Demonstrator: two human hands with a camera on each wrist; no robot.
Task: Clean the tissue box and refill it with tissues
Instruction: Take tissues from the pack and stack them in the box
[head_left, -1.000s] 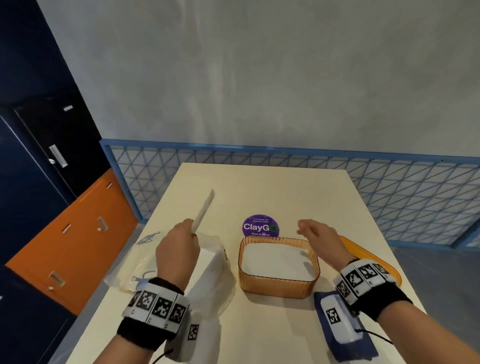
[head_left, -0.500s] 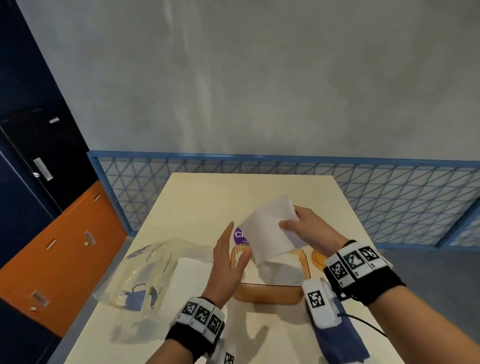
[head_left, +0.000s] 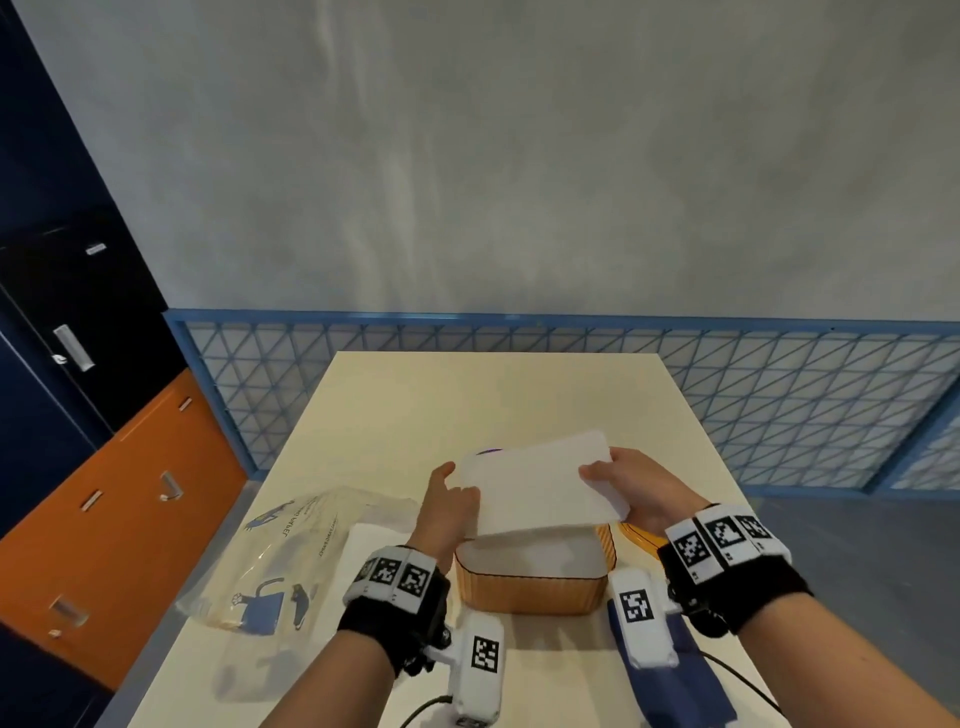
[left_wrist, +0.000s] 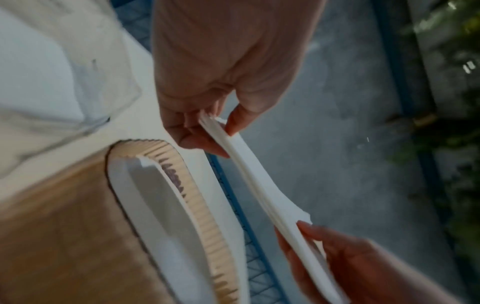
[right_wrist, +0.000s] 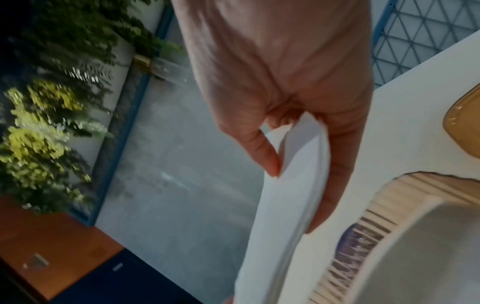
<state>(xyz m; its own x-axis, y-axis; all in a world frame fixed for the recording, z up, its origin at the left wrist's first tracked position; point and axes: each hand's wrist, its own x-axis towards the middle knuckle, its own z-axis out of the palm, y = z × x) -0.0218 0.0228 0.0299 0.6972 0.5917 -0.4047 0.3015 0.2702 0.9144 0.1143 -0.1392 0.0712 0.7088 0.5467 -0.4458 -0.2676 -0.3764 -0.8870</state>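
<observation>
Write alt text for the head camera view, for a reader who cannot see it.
Two hands hold a stack of white tissues above an open orange tissue box on a cream table; the left hand pinches its left edge and the right hand its right. A clear plastic tissue wrapper lies left of the box, and an orange lid lies right.

Looks like an office or shared workspace. Cream table (head_left: 498, 395) at 12 o'clock, blue and orange lockers (head_left: 130, 467) at 9, concrete wall (head_left: 519, 156) behind.
</observation>
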